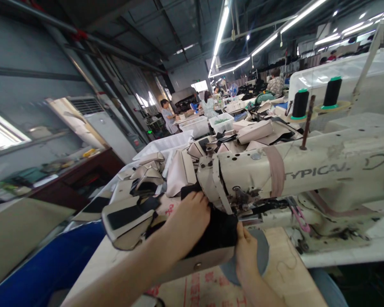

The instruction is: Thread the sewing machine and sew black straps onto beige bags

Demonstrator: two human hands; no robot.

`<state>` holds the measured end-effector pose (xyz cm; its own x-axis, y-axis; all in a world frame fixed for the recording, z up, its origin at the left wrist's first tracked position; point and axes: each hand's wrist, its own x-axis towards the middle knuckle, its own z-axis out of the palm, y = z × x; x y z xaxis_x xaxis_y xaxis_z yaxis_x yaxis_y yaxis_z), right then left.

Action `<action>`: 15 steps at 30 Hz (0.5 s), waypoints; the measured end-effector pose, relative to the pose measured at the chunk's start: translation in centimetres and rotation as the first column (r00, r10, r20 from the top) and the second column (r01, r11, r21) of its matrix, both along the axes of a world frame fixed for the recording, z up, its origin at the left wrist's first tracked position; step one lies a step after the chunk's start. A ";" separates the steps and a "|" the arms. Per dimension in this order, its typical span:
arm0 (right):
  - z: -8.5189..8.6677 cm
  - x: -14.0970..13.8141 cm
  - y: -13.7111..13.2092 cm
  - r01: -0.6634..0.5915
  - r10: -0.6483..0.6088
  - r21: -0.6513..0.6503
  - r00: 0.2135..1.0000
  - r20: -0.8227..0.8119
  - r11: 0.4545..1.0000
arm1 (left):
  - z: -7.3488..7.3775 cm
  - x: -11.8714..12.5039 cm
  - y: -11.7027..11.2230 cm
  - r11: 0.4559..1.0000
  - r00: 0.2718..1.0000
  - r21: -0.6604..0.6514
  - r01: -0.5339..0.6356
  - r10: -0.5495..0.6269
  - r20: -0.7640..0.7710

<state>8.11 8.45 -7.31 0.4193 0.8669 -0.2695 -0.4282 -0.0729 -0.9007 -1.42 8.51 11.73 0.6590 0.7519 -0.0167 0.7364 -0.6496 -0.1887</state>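
A beige bag piece with black lining [222,232] lies under the head of the sewing machine [249,175]. A round metal snap shows on its beige edge. My left hand [193,213] reaches over the piece, its fingers bent and gripping the black material left of the needle area. At the near right corner, my right hand [247,245] pinches the edge between thumb and fingers. The needle itself is hidden behind the machine parts. Left of my left forearm rests another beige bag part [128,221] with a black strip.
Beige bag pieces [181,172] are piled behind the machine. Two black thread spools [300,104] stand on top of it. A wooden board [281,256] with red print lies beneath the work. White bins [195,127] and several people are farther back.
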 end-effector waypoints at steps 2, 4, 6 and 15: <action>-0.2 0.1 0.0 0.003 -0.003 0.006 1.000 -0.011 1.000 | -2.9 0.7 -2.5 0.998 0.999 -0.056 -0.020 0.018 -0.029; -0.3 0.1 -0.1 0.006 -0.006 0.013 1.000 -0.023 1.000 | -6.4 2.0 -4.1 0.986 0.986 -0.034 -0.165 0.165 0.004; -0.3 0.2 -0.2 0.000 0.001 0.020 0.999 -0.035 1.000 | -9.3 3.3 -4.1 0.923 0.922 0.013 -0.384 0.383 0.045; 1.3 0.3 -0.7 -0.047 0.051 0.027 0.989 -0.142 0.999 | -13.7 5.8 0.5 0.661 0.568 -0.076 -0.747 0.694 0.443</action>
